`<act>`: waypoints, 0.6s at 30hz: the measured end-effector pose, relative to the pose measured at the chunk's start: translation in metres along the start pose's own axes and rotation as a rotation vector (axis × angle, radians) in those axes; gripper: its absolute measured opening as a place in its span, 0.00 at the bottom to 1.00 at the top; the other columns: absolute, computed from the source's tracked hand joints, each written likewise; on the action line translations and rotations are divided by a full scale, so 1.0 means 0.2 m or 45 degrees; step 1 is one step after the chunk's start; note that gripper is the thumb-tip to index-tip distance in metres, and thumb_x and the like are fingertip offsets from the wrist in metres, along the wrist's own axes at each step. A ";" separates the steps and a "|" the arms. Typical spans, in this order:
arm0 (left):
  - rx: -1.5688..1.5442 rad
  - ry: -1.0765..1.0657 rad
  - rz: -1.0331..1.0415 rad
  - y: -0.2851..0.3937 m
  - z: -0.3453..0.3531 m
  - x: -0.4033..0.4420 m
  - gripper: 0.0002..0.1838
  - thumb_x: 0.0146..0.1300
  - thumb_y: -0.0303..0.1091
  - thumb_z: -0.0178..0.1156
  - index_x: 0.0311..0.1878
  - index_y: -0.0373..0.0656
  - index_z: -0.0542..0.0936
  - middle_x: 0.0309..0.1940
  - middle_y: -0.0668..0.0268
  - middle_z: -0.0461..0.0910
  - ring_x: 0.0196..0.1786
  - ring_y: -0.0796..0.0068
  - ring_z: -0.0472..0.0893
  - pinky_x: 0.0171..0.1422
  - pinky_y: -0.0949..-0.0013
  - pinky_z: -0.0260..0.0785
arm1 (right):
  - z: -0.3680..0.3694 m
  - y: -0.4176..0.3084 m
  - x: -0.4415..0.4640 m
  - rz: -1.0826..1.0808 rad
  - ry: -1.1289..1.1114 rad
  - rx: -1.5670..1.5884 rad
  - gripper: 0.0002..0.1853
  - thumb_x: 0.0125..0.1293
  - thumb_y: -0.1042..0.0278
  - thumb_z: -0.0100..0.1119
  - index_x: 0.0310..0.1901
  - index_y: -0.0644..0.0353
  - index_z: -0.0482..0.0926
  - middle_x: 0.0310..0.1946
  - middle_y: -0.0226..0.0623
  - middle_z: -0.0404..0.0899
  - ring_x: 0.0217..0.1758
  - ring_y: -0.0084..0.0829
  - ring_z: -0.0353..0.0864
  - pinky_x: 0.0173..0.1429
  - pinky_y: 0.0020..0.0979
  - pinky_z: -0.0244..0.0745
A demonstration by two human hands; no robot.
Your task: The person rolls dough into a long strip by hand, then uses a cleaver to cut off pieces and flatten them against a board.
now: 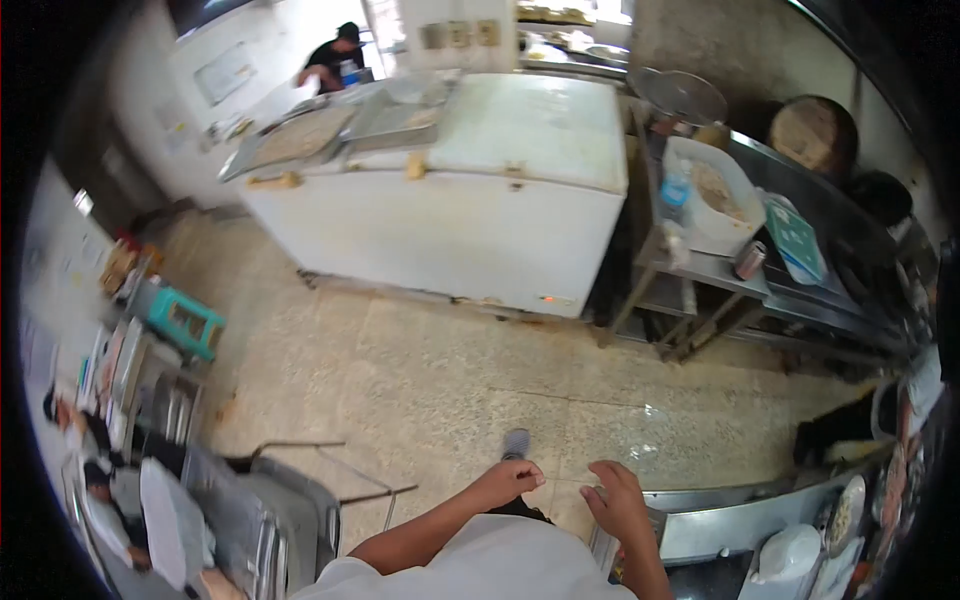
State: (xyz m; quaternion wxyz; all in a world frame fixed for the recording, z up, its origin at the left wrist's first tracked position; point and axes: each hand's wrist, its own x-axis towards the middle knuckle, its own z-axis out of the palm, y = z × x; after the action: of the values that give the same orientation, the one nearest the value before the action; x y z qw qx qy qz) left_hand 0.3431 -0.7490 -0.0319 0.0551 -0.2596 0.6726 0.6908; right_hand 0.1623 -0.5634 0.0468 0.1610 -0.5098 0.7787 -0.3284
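Note:
Both of my hands are in front of my body at the bottom centre, apart from each other and above the floor. My left hand (508, 482) has its fingers curled, and whether anything is in them is too small to tell. To its right, my right hand (615, 495) is raised with fingers apart and holds nothing. A shoe (516, 443) shows on the floor (430, 380) just beyond my left hand. The metal counter (720, 522) is nearest to my right hand.
Ahead is a white chest freezer (430, 235) with trays on top and a person (340, 60) behind it. A metal table (705, 268) holds a white tub (708, 195). Lower left are a chair (310, 510) and people (110, 510).

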 end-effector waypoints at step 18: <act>-0.561 -0.650 -0.120 1.10 0.11 1.36 0.27 0.79 0.44 0.57 0.72 0.37 0.72 0.65 0.60 0.77 0.62 0.65 0.81 0.72 0.58 0.70 | -0.54 1.08 0.96 0.215 0.745 -0.048 0.34 0.61 0.63 0.73 0.67 0.63 0.73 0.65 0.54 0.73 0.68 0.56 0.73 0.72 0.48 0.68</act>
State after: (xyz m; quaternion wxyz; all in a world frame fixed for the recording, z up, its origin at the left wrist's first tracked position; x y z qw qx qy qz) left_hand 0.0091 -0.8228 0.0480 0.1961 -0.1149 0.4589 0.8589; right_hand -0.1316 -0.6406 -0.0052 -0.0530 -0.3297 0.8376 -0.4323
